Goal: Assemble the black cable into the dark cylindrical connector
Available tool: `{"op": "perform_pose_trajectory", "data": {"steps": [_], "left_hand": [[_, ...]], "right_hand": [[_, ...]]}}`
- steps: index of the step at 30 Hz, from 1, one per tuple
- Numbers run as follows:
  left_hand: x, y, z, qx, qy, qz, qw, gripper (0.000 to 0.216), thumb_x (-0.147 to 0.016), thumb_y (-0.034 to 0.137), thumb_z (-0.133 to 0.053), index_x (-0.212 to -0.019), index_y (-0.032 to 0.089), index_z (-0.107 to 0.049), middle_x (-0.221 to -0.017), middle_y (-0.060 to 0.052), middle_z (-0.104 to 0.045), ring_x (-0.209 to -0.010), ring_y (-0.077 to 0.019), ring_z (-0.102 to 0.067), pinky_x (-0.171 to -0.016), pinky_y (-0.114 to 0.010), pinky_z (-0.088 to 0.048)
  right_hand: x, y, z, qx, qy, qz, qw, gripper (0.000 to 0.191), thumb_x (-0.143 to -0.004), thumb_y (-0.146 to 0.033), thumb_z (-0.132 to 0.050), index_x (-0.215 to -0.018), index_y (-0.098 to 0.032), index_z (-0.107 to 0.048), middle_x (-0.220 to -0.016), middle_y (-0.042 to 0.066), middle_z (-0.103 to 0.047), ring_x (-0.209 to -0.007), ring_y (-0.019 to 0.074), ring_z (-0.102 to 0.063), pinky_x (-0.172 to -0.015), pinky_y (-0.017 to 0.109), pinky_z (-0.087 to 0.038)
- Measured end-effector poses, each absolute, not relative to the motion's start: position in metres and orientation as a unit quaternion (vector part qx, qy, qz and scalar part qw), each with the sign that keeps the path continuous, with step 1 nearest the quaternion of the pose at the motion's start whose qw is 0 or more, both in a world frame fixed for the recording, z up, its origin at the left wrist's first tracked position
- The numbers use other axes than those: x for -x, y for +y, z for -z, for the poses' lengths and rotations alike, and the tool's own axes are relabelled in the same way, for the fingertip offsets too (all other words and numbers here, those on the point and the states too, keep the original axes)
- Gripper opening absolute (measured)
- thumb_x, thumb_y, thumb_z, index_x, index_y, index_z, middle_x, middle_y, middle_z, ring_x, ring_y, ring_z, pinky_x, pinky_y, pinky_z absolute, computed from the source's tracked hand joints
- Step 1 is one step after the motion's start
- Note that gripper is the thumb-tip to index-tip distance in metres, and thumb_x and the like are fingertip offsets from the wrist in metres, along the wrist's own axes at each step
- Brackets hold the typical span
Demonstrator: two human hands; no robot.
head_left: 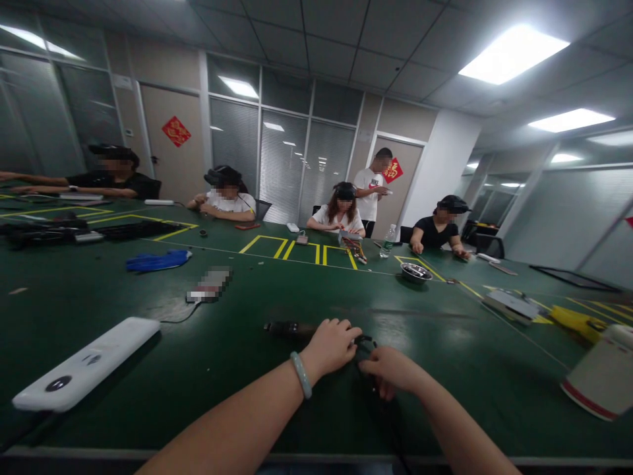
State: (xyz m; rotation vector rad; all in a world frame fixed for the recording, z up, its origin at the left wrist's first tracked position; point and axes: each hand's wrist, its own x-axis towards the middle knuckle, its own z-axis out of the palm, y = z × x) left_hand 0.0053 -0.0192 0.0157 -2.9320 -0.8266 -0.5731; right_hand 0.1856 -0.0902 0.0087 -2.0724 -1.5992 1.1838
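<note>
My left hand, with a pale green bangle at the wrist, is closed over a long black cable-like bundle on the green table. The bundle's end sticks out to the left of the hand. Thin dark strands show between my two hands. Close by on the right, my right hand is closed with its fingers pinched on a black cable. This cable trails down toward the table's near edge. Motion blur and the fingers hide exactly where the strands meet and what kind of part they belong to.
A white power bank-like device lies left, near a blurred-out phone-like item and a blue glove. A metal bowl and water bottle stand ahead. A white container is at right. Several people sit across.
</note>
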Motion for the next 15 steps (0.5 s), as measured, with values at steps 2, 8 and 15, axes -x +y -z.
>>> {"op": "perform_pose_trajectory", "data": {"steps": [2, 8, 15], "left_hand": [[-0.009, -0.018, -0.016, 0.946, -0.264, 0.187, 0.011, 0.026, -0.089, 0.036, -0.049, -0.112, 0.027, -0.056, -0.103, -0.005, -0.058, -0.095, -0.0218, -0.056, -0.080, -0.034, -0.043], [-0.025, -0.010, -0.020, 0.943, -0.288, 0.161, -0.030, 0.026, -0.084, 0.043, -0.056, -0.102, 0.024, -0.058, -0.098, -0.004, -0.060, -0.087, -0.0206, -0.060, -0.074, -0.031, -0.046], [-0.024, -0.004, -0.015, 0.931, -0.298, 0.198, -0.076, 0.027, -0.085, 0.048, -0.054, -0.100, 0.027, -0.063, -0.099, -0.002, -0.064, -0.090, -0.0199, -0.061, -0.077, -0.030, -0.046]], "right_hand": [[-0.190, -0.090, -0.009, 0.701, -0.550, -0.430, 0.147, 0.019, -0.078, -0.034, -0.053, -0.074, -0.016, -0.058, -0.048, 0.001, -0.059, -0.041, 0.0142, -0.058, -0.037, 0.021, -0.047], [-0.196, -0.097, -0.002, 0.675, -0.518, -0.467, 0.240, 0.026, -0.077, -0.042, -0.058, -0.080, -0.017, -0.060, -0.050, -0.003, -0.056, -0.041, 0.0096, -0.055, -0.037, 0.016, -0.041], [-0.199, -0.107, 0.006, 0.672, -0.506, -0.413, 0.349, 0.040, -0.076, -0.054, -0.061, -0.085, -0.015, -0.066, -0.046, -0.006, -0.046, -0.036, 0.0054, -0.039, -0.035, 0.016, -0.026]]}}
